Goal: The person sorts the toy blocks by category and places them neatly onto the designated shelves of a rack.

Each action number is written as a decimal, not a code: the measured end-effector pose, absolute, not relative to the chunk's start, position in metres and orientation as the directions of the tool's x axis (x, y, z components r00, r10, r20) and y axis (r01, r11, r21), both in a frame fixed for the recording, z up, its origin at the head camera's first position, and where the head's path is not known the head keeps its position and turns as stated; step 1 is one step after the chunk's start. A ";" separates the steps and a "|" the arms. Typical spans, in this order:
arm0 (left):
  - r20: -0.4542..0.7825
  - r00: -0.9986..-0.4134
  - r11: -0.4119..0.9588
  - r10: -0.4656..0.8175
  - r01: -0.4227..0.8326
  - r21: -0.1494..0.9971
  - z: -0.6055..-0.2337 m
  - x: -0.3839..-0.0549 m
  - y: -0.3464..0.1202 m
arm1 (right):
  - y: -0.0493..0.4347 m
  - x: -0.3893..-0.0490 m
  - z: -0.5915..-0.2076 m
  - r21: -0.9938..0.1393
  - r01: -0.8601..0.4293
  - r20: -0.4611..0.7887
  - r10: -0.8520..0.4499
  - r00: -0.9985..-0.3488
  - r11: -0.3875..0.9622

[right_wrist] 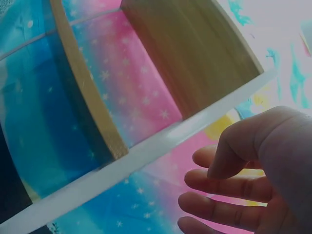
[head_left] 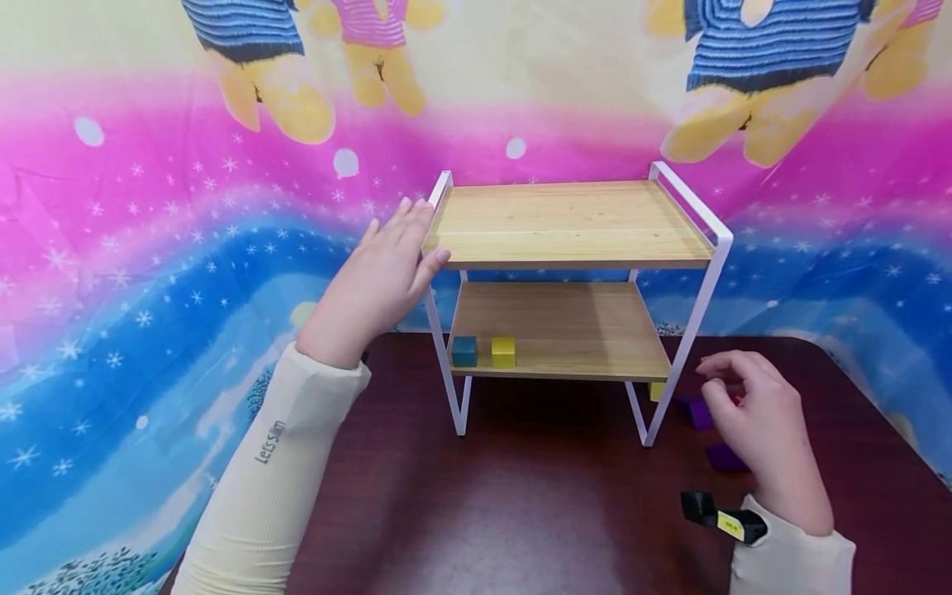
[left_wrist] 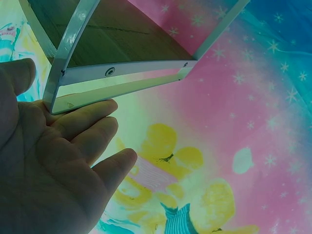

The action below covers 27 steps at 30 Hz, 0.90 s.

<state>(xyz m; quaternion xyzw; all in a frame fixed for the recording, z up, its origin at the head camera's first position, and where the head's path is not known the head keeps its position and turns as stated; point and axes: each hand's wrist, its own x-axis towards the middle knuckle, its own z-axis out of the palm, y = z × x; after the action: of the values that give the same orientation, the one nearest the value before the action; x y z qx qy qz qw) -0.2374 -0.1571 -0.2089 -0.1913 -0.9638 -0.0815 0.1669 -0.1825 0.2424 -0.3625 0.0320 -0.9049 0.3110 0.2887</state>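
A small two-tier shelf with wooden boards and a white metal frame stands on the table. My left hand lies against its upper left rail, fingers straight; the left wrist view shows that hand with its palm up against the white frame. To the right of the shelf, my right hand hovers with loosely bent fingers. In the right wrist view nothing shows between the fingers of this hand, beside the frame bar. A teal cube and a yellow cube sit on the lower board, near its left front.
Beside and partly behind my right hand lie purple blocks and a bit of something red. Another yellow block is partly hidden by the shelf's right leg. A patterned cloth hangs behind the dark red-brown table.
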 end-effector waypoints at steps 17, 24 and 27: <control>0.356 -0.869 0.910 0.344 0.402 0.100 -0.211 -0.239 -0.158 | 0.264 -0.206 -0.388 -0.612 -0.087 0.388 0.203 -0.899 0.786; 0.359 -0.870 0.915 0.338 0.393 0.089 -0.210 -0.238 -0.158 | 0.276 -0.216 -0.404 -0.646 -0.018 0.333 0.261 -0.906 0.763; 0.362 -0.868 0.915 0.340 0.395 0.087 -0.210 -0.238 -0.157 | 0.283 -0.219 -0.409 -0.656 0.007 0.300 0.269 -0.915 0.755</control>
<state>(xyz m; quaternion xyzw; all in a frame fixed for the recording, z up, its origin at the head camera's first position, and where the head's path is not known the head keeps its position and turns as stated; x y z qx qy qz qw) -0.2382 -0.1569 -0.2104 -0.1906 -0.9631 -0.0793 0.1725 -0.2189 0.2831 -0.4094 -0.0752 -0.9168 0.3420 0.1918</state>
